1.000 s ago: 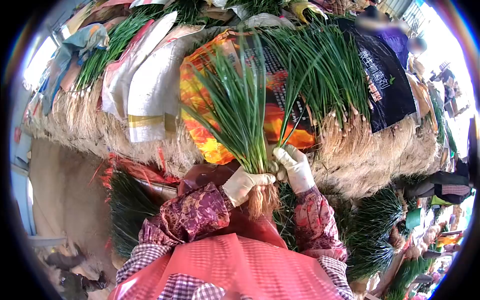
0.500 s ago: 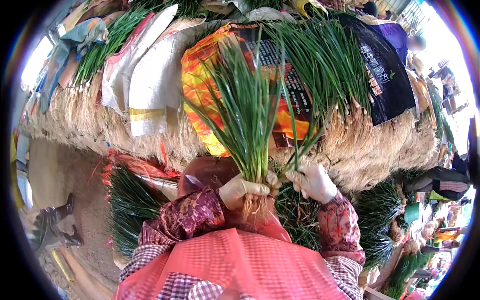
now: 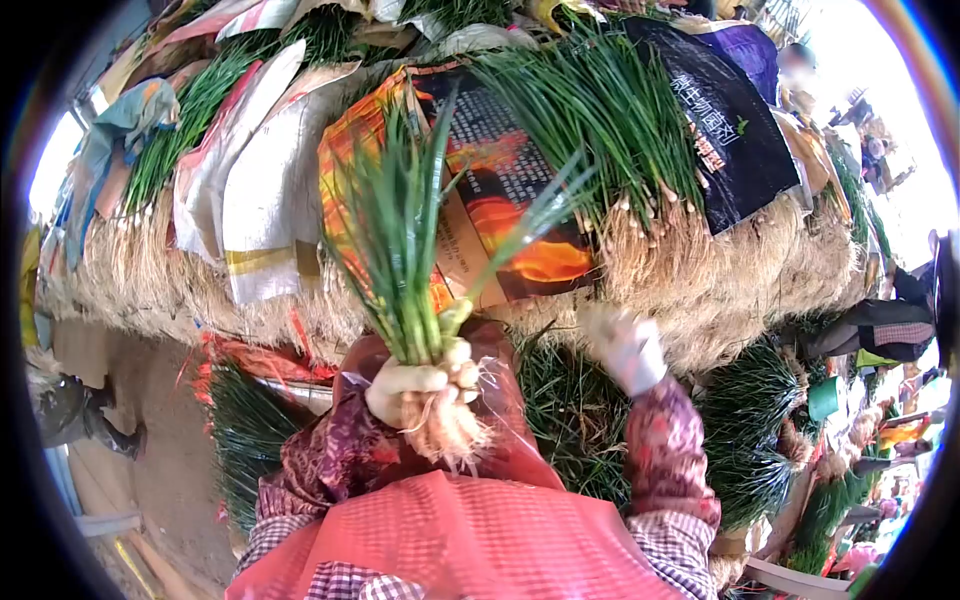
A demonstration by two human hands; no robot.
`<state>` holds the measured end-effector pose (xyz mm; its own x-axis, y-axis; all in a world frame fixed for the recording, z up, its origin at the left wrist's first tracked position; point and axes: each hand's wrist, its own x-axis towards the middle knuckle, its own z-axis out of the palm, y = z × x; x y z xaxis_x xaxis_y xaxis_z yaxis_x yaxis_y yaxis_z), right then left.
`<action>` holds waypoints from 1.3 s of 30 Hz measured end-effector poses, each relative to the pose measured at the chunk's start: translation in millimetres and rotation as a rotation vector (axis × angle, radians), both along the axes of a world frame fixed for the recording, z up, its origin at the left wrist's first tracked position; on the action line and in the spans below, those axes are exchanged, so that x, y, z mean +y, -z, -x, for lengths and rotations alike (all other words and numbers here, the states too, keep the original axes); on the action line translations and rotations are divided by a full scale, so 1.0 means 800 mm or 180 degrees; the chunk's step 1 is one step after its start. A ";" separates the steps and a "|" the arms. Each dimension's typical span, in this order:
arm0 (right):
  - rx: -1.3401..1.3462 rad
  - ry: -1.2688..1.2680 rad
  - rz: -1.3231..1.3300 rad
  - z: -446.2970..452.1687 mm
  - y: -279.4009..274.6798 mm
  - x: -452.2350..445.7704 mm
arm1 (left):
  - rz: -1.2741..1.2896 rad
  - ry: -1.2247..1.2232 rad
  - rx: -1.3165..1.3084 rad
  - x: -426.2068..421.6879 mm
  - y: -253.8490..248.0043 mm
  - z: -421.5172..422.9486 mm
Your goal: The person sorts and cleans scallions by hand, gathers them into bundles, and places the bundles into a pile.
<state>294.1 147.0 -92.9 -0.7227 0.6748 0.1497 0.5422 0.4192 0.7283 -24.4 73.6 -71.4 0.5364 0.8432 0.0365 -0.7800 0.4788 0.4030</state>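
Observation:
My left hand (image 3: 408, 388), in a pale glove, is closed around a bunch of green onions (image 3: 405, 290) held over my lap. Their leaves point up and away, and the pale bulbs and roots (image 3: 448, 425) hang on the near side of the fist. One blurred stalk (image 3: 525, 232) splays out to the right from the bunch. To the right, apart from the bunch, is my gloved right hand (image 3: 628, 350); motion smears its fingers. It hovers between the root-fringed pile and the loose leaves below.
Ahead, a long pile shows a thick fringe of roots (image 3: 700, 290). Loose green onions (image 3: 600, 130), a flame-printed sack (image 3: 540, 235), a black sack (image 3: 725, 125) and white sacks (image 3: 270, 190) lie on it. Leaf trimmings (image 3: 575, 415) lie below. Another person's legs (image 3: 85, 415) are at left.
My left hand has moved left with the bunch, and its roots now face me more. The right hand has come away from the bunch. The camera view has shifted slightly.

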 end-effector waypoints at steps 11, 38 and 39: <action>0.4918 0.1084 0.2780 0.021 -0.111 0.181 | 0.0020 -0.0220 0.0495 0.012 -0.028 -0.008; 0.6126 0.0855 0.4957 0.169 -0.020 0.021 | 0.0417 -0.0361 0.0208 0.005 0.016 -0.034; 0.6659 0.0714 0.5852 0.174 -0.028 0.021 | 0.0531 -0.0408 0.0380 0.004 0.016 -0.029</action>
<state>154.9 163.7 -70.5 -0.5006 0.8261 -0.2587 -0.1832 -0.3931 -0.9010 -1.5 76.7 -84.3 0.4167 0.8937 -0.1662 -0.7902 0.4465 0.4197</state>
